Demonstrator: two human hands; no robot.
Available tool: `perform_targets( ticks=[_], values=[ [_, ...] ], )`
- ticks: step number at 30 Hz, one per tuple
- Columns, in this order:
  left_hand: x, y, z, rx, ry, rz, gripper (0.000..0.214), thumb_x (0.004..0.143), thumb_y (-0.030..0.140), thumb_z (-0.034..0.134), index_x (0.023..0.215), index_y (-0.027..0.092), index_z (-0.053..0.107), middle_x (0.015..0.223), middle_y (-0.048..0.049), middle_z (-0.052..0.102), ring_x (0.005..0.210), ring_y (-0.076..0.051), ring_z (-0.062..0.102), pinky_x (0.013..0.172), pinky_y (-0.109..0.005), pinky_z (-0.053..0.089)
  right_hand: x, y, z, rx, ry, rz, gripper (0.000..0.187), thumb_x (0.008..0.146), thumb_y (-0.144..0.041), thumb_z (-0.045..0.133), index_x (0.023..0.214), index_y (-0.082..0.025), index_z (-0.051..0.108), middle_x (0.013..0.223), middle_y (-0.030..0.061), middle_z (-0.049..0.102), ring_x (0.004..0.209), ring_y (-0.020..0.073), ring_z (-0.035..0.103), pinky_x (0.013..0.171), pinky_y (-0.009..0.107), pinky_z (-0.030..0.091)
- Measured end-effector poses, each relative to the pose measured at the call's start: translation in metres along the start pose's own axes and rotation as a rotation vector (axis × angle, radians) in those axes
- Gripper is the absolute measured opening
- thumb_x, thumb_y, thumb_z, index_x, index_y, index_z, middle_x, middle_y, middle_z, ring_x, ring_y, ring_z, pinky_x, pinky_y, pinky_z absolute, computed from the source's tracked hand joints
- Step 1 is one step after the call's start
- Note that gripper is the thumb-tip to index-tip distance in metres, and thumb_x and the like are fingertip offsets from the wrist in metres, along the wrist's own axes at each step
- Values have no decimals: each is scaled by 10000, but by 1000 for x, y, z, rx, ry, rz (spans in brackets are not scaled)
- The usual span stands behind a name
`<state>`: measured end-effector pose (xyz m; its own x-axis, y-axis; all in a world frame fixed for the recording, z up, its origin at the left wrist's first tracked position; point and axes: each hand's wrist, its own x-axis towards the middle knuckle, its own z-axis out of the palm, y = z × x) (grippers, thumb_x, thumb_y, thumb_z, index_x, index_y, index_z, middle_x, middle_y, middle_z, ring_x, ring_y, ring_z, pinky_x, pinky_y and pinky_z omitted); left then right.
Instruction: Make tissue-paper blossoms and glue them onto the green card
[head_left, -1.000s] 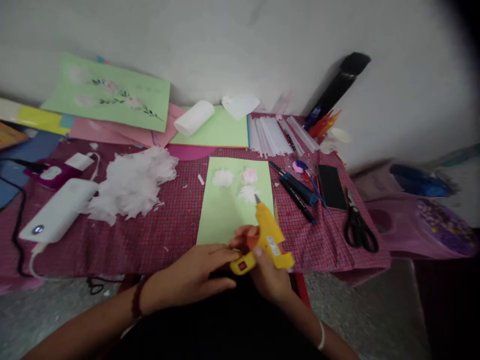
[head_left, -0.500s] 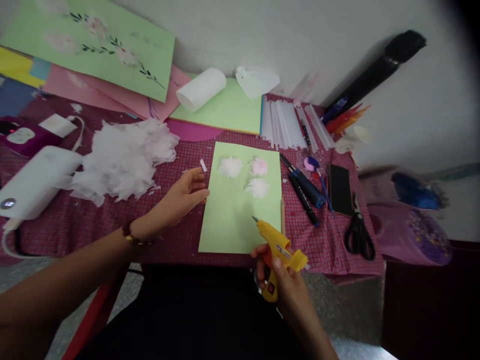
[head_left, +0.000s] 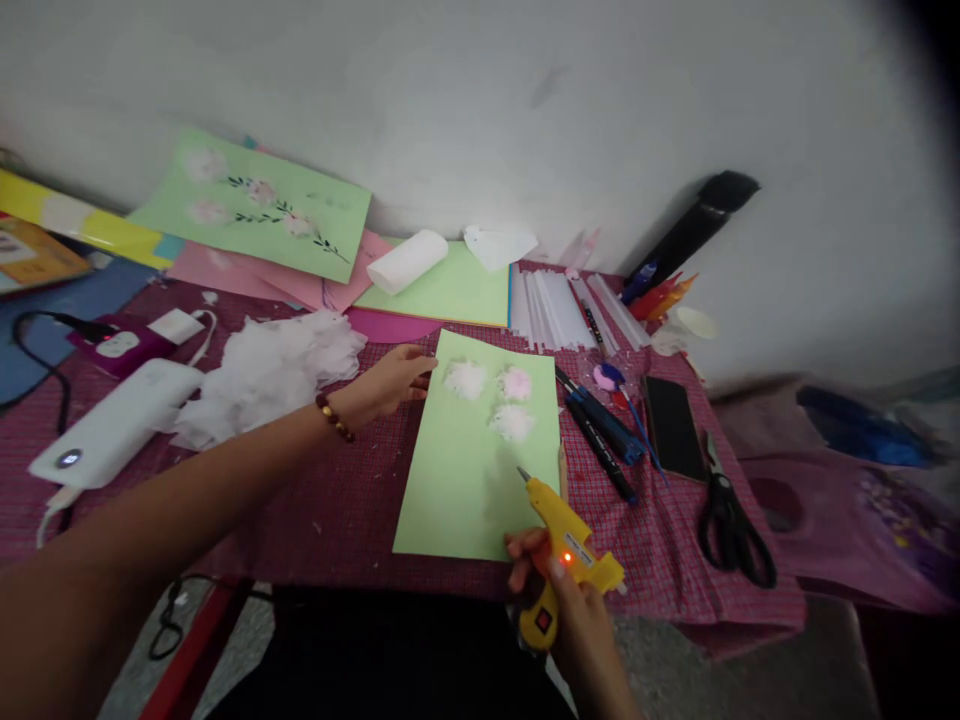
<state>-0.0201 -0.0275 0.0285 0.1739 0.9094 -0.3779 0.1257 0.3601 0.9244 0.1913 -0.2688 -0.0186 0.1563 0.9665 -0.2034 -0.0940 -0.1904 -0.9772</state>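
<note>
A light green card (head_left: 472,470) lies on the red checked cloth (head_left: 330,500) with three fluffy tufts, two white and one pink (head_left: 516,383), stuck near its far end. My right hand (head_left: 570,610) grips a yellow glue gun (head_left: 564,545) by its handle, nozzle pointing at the card's right side, its red light on. My left hand (head_left: 394,380) reaches forward, fingers stretched out, touching the card's upper left edge. A heap of white tissue shreds (head_left: 270,372) lies just left of that hand.
Black and blue markers (head_left: 600,420), a black phone (head_left: 673,427) and scissors (head_left: 731,525) lie right of the card. White power bank (head_left: 112,425) with cable at left. Paper sheets, a decorated green card (head_left: 262,205), a white roll (head_left: 406,262) and white strips (head_left: 559,300) line the wall.
My left hand left the glue gun and reached out to the card's upper left edge. The right hand pulled the gun back from the tufts toward the near right of the card.
</note>
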Motion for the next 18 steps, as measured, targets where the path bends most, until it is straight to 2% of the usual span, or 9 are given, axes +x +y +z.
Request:
perform_targets(
  ticks=[2, 4, 6, 7, 9, 13, 16, 18],
  values=[
    [1, 0, -1, 58, -161, -70, 218, 763, 348, 614, 848, 160, 545, 735, -17, 573, 563, -82, 499, 487, -202, 374, 0, 1, -1, 42, -17, 48, 323, 881, -507, 487, 905, -220, 634, 707, 42, 653, 686, 200, 624, 875, 443, 481],
    [-4, -2, -3, 186, -339, -164, 283, 700, 373, 691, 637, 150, 529, 529, 26, 466, 426, -55, 355, 416, -202, 245, -2, 0, 0, 97, -28, 82, 294, 874, -482, 521, 917, -212, 631, 745, 48, 662, 750, 199, 633, 886, 419, 476],
    [-12, -7, -7, 350, -489, -208, 325, 677, 372, 714, 542, 148, 520, 450, 31, 422, 385, -50, 295, 409, -218, 178, -5, -4, 1, 145, -14, 82, 243, 859, -438, 563, 932, -214, 623, 823, 48, 666, 797, 188, 630, 888, 396, 476],
    [-17, -10, -8, 413, -523, -201, 323, 696, 379, 694, 540, 147, 532, 446, 26, 430, 382, -52, 294, 414, -222, 169, -7, -7, 3, 171, 6, 76, 214, 847, -409, 588, 942, -219, 616, 887, 48, 663, 796, 176, 623, 867, 380, 486],
    [-25, -15, -10, 455, -487, -140, 302, 755, 384, 624, 580, 149, 552, 475, 21, 453, 399, -56, 306, 428, -219, 173, -8, -15, 6, 208, 61, 78, 210, 825, -348, 624, 998, -232, 595, 965, 40, 637, 732, 143, 595, 747, 325, 510],
    [-27, -20, -10, 314, -261, -10, 262, 809, 339, 552, 615, 167, 509, 481, 42, 402, 413, -50, 282, 434, -210, 193, 6, -30, 14, 146, 155, 105, 289, 798, -333, 653, 1055, -224, 578, 811, 12, 599, 637, 122, 549, 555, 243, 464],
    [-20, -17, -14, 296, -259, 7, 266, 858, 358, 487, 667, 173, 502, 523, 24, 453, 415, -59, 328, 434, -219, 245, 28, -36, 22, 8, 147, 99, 289, 783, -401, 652, 980, -194, 608, 813, 34, 630, 593, 116, 543, 528, 247, 462],
    [-21, -14, -20, 385, -224, 16, 258, 883, 400, 448, 774, 174, 512, 607, -4, 526, 456, -86, 422, 455, -235, 307, 42, -36, 24, -125, 103, 78, 301, 787, -443, 634, 929, -177, 627, 785, 44, 642, 556, 116, 530, 495, 250, 445]
  ],
)
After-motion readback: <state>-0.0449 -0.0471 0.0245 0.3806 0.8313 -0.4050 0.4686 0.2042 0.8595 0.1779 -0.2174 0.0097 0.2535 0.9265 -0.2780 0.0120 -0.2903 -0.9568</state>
